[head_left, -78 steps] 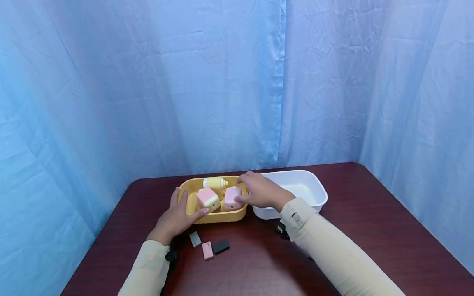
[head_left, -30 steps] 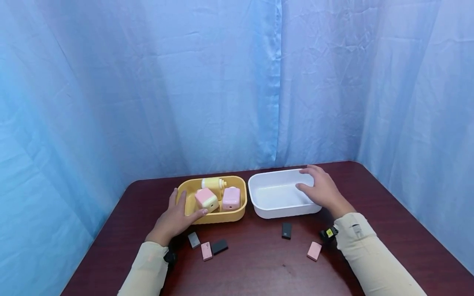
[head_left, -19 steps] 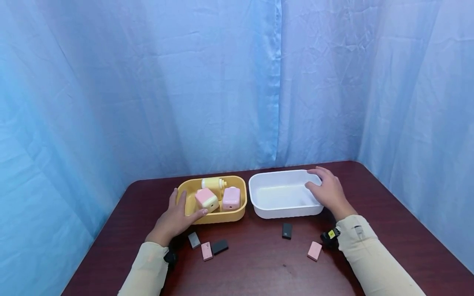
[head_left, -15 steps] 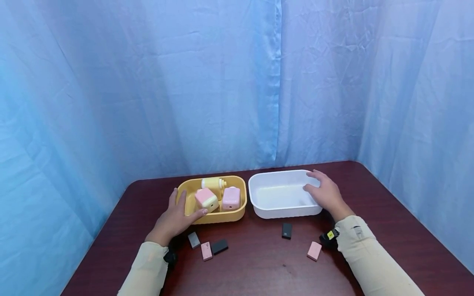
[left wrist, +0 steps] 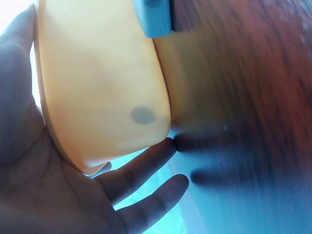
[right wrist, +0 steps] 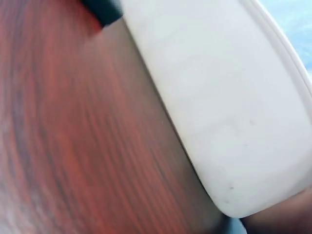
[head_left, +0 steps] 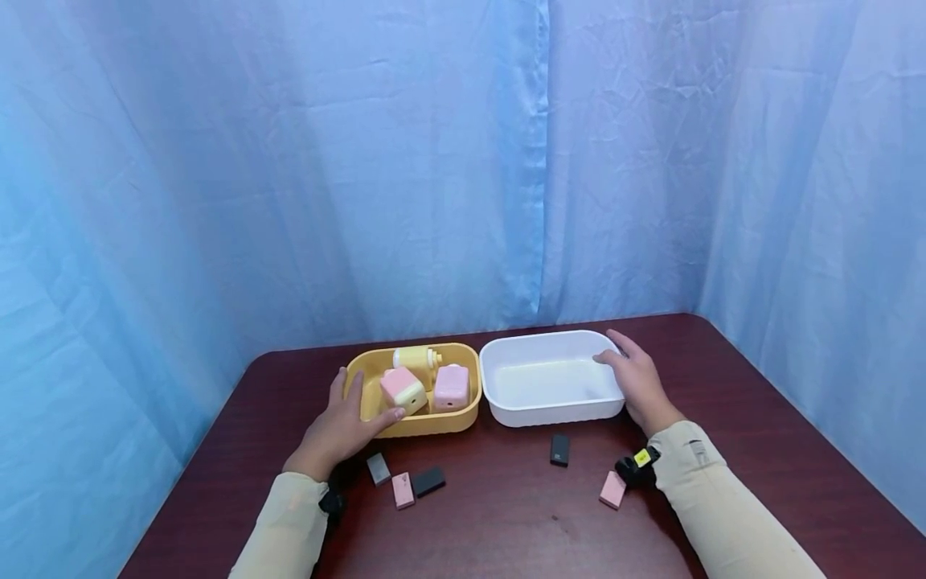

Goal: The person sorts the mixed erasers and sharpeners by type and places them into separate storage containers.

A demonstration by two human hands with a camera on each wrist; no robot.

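A yellow plastic bin (head_left: 463,424) sits left of a white plastic bin (head_left: 550,414); their neighbouring ends meet or nearly meet. My left hand (head_left: 340,426) holds the yellow bin's left end, thumb over the front rim; the left wrist view shows fingers under its corner. My right hand (head_left: 640,382) grips the white bin's right end, thumb over the rim, other fingers mostly hidden outside. Inside the yellow bin lie a pink-and-cream rounded cube (head_left: 403,390), a lilac-pink rounded block (head_left: 452,388) and a yellow cylinder with a stepped tip (head_left: 414,358). Nothing shows inside the white bin.
On the dark red wooden table (head_left: 499,531), small flat blocks lie before the bins: grey (head_left: 379,469), pink (head_left: 403,490) and black (head_left: 430,482) at left, black (head_left: 560,450) and pink (head_left: 612,489) at right. Blue curtains (head_left: 434,201) hang behind the table.
My right hand has left the yellow bin's lilac-pink block and moved right to the white bin's end. The white bin has lately slid slightly left. My left hand stays put.
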